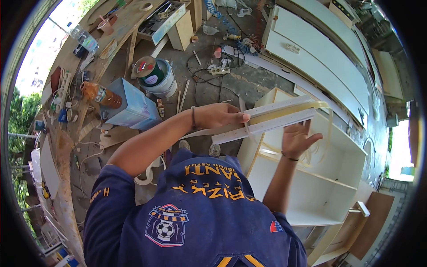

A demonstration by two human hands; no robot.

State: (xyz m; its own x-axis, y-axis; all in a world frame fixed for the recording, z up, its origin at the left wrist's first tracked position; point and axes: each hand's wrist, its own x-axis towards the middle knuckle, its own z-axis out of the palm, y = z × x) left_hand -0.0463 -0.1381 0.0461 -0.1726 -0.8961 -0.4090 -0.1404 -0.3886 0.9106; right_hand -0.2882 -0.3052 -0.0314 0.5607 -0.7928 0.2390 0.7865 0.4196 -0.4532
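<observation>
Right hand (297, 140) under white slat (267, 119), fingers spread, palm flat against underside. Left hand (218, 115) grips slat near its left end, thumb along edge. Slat held above white cabinet (320, 187); cream edging strip (289, 109) on top.

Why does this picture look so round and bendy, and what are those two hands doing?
The camera sits on a person's head and looks down, and its wide lens bends straight edges. You see the person's blue shirt below. The left hand presses its fingers on a long white strip with a pale yellowish band along it. The right hand is open, palm under the strip. Beneath stands a cream cabinet with shelves. On the concrete floor stand a blue tin and a white bucket, near some cables.
</observation>
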